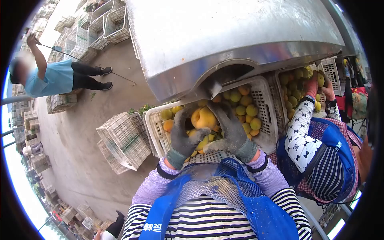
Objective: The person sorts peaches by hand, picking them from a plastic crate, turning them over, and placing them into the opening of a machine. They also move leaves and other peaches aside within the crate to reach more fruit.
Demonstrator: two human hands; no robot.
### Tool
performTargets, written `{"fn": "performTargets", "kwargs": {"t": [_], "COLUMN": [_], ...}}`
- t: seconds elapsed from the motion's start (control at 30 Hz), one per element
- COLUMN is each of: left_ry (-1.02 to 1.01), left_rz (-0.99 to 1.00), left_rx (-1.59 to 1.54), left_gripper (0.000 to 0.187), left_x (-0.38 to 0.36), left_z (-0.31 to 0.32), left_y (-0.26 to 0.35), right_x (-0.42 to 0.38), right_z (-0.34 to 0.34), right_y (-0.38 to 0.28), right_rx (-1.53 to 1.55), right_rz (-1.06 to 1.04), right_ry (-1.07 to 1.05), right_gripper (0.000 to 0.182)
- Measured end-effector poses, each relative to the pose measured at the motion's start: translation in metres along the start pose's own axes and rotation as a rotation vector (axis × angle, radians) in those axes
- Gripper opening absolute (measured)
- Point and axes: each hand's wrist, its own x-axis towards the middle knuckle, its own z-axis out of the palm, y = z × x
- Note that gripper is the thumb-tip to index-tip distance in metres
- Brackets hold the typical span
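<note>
Both my hands wear grey work gloves and are over a white plastic crate (267, 106) of yellow and greenish peaches. My left hand (185, 138) curls along the left side of a large yellow peach (203, 118), its thumb pointing inward. On the other side of that fruit, my right hand (233, 132) has its fingers bent against it. More peaches lie below and between the palms, partly covered by the gloves. Loose peaches (242, 110) fill the crate's right part, and an orange one (168, 125) sits left of my left hand.
A metal machine housing (240, 32) with a curved opening overhangs the crate's far side. At right, a co-worker's gloved hands (316, 86) handle fruit over another crate (282, 102). Stacked empty crates (124, 140) stand at left. A person in a blue shirt (56, 76) holds a long rod.
</note>
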Motion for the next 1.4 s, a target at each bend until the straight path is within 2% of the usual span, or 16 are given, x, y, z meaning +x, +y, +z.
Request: {"fn": "performTargets", "kwargs": {"t": [0.1, 0.2, 0.33, 0.53, 0.63, 0.73, 0.83, 0.93, 1.0, 1.03, 1.17, 1.23, 1.27, 1.33, 1.37, 1.4], "left_ry": [-0.026, 0.023, 0.014, 0.068, 0.091, 0.142, 0.098, 0.039, 0.013, -0.007, 0.043, 0.046, 0.051, 0.067, 0.07, 0.053], "left_rz": [-0.026, -0.19, -0.233, -0.11, -0.278, -0.249, -0.224, 0.002, 0.108, 0.159, -0.065, -0.053, -0.049, -0.185, -0.249, -0.242], "left_rx": [-0.211, -0.262, -0.269, -0.161, -0.431, -0.368, -0.376, 0.041, 0.323, 0.463, 0.277, 0.345, 0.377, -0.031, -0.234, -0.239], "left_gripper": [0.055, 0.04, 0.032, 0.036, 0.034, 0.033, 0.034, 0.031, 0.031, 0.032, 0.047, 0.044, 0.043, 0.039, 0.038, 0.038], "left_x": [0.001, 0.005, 0.013, 0.027, 0.02, 0.013, 0.015, 0.02, 0.029, 0.031, 0.026, 0.025, 0.023, 0.018, 0.016, 0.013], "left_z": [0.001, 0.009, 0.0, 0.014, 0.012, 0.009, 0.0, -0.006, -0.009, -0.01, -0.012, -0.014, -0.013, -0.005, -0.001, 0.003], "left_y": [0.011, 0.034, 0.03, 0.041, 0.023, 0.016, 0.003, -0.01, 0.001, 0.005, -0.024, -0.021, -0.017, -0.007, -0.004, -0.006], "right_x": [-0.001, 0.007, 0.021, 0.06, 0.064, 0.063, 0.07, 0.087, 0.109, 0.111, 0.106, 0.087, 0.074, 0.039, 0.025, 0.017], "right_z": [-0.002, -0.002, -0.003, 0.013, 0.022, 0.03, 0.031, 0.029, 0.045, 0.046, 0.016, 0.001, 0.007, 0.023, 0.029, 0.034], "right_y": [0.0, 0.003, 0.001, 0.042, 0.029, 0.037, 0.037, 0.043, 0.089, 0.094, 0.054, 0.021, 0.016, 0.009, 0.011, 0.013], "right_rx": [-0.019, 0.067, 0.22, -0.475, -0.554, -0.502, -0.587, -0.498, -0.586, -0.564, -0.299, -0.165, -0.134, -0.072, -0.079, -0.085], "right_rz": [0.003, 0.027, 0.127, -0.087, -0.096, 0.04, -0.006, 0.033, -0.181, -0.169, 0.068, 0.002, -0.031, -0.088, -0.047, -0.005], "right_ry": [-0.006, 0.05, 0.183, 0.451, 0.554, 0.494, 0.595, 0.538, 0.51, 0.471, 0.319, 0.367, 0.244, 0.008, 0.008, 0.007], "right_gripper": [0.111, 0.109, 0.105, 0.078, 0.075, 0.077, 0.078, 0.079, 0.078, 0.078, 0.075, 0.076, 0.078, 0.084, 0.086, 0.088]}}
